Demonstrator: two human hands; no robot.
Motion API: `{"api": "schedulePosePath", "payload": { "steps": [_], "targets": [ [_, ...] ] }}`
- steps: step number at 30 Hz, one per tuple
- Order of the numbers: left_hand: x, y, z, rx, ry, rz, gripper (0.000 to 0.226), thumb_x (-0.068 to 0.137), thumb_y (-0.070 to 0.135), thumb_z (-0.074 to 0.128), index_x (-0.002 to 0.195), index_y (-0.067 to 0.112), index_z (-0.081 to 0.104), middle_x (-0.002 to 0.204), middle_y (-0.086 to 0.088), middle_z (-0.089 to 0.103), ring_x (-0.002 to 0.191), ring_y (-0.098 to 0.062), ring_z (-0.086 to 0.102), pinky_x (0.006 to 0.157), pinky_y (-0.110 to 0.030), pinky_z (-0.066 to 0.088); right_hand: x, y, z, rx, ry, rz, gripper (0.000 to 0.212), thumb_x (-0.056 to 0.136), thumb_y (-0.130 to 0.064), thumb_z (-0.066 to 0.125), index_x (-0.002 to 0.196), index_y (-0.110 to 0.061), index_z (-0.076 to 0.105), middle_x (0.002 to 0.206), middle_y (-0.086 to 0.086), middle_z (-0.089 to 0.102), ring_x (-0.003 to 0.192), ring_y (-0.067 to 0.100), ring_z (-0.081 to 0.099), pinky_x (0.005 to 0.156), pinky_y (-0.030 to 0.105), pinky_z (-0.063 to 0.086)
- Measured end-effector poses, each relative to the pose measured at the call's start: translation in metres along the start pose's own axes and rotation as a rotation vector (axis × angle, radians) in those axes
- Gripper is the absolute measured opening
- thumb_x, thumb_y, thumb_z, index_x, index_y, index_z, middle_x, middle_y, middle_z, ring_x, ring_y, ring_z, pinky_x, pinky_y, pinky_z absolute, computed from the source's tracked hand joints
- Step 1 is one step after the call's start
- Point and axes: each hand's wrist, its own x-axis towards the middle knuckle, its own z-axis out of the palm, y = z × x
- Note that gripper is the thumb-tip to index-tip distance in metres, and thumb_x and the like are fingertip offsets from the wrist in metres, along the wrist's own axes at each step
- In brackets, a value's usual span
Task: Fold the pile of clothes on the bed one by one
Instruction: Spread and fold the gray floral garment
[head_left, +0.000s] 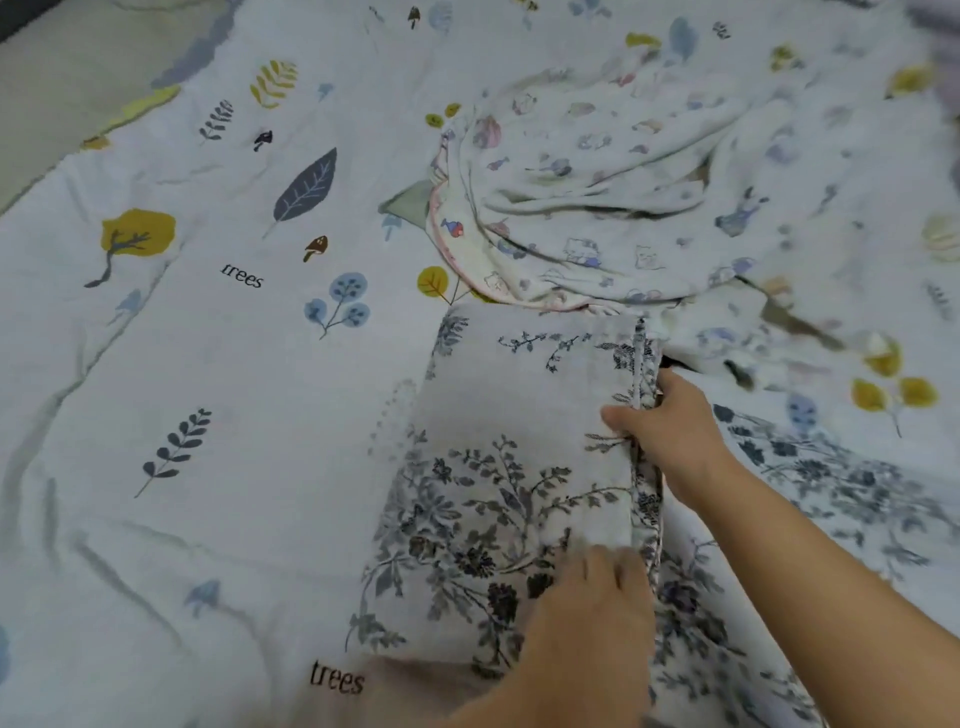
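Two hands are on the floral garment (498, 483), which lies folded into a long panel on the bed (218, 364), just below the crumpled pile (613, 197) of unfolded clothes. My right hand (670, 426) pinches the garment's right edge, thumb on top and fingers tucked under the layers. My left hand (597, 623) rests flat near the lower edge, fingers straight, pressing the cloth. I judge this a mid-fold step: next I would need to bring one end over the other, keeping the stacked edges aligned.
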Motion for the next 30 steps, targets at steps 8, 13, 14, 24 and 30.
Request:
{"api": "schedulePosePath", "payload": {
  "steps": [8,13,14,24,30],
  "targets": [
    [0.017,0.035,0.026,-0.135,-0.335,0.334,0.044,0.093,0.038,0.045,0.125,0.007,0.048,0.119,-0.015,0.052,0.112,-0.031,0.047,0.087,-0.040,0.044,-0.001,0.069,-0.047,-0.189,0.268,0.077,0.064,0.082,-0.007,0.069,0.136,-0.007,0.034,0.092,0.000,0.054,0.083,0.018,0.057,0.072,0.031,0.042],
    [0.051,-0.019,0.014,-0.273,0.320,0.096,0.028,0.093,0.024,0.047,0.112,0.012,0.063,0.118,-0.011,0.062,0.108,-0.027,0.056,0.098,-0.036,0.043,-0.002,0.069,-0.037,-0.629,0.514,-0.152,0.064,0.086,-0.008,0.057,0.143,-0.004,0.027,0.133,0.023,0.041,0.122,0.035,0.039,0.099,0.044,0.036],
    [0.063,-0.036,0.011,-0.224,0.385,0.028,0.037,0.095,0.025,0.044,0.128,0.012,0.053,0.136,-0.012,0.050,0.125,-0.027,0.046,0.106,-0.037,0.033,-0.004,0.067,-0.027,-0.691,0.501,-0.267,0.063,0.086,-0.009,0.055,0.143,-0.003,0.028,0.138,0.024,0.038,0.127,0.036,0.036,0.103,0.045,0.033],
    [0.144,-0.103,0.055,0.212,0.136,-0.120,0.072,0.084,0.061,-0.003,0.138,0.020,-0.026,0.146,-0.006,-0.033,0.141,-0.031,-0.022,0.111,-0.052,-0.015,0.034,0.127,0.004,-1.050,0.072,-0.250,0.069,0.082,-0.067,-0.006,0.138,-0.032,-0.028,0.147,-0.006,-0.035,0.131,0.011,-0.038,0.106,0.048,-0.023],
    [0.145,-0.109,0.057,0.159,0.130,-0.106,0.072,0.079,0.064,-0.011,0.135,0.023,-0.030,0.142,-0.004,-0.037,0.140,-0.028,-0.026,0.110,-0.048,-0.017,0.026,0.116,0.000,-0.969,0.093,-0.317,0.067,0.096,-0.049,0.027,0.149,-0.022,-0.006,0.154,-0.002,-0.021,0.143,0.016,-0.017,0.111,0.046,-0.011]
  ]
}}
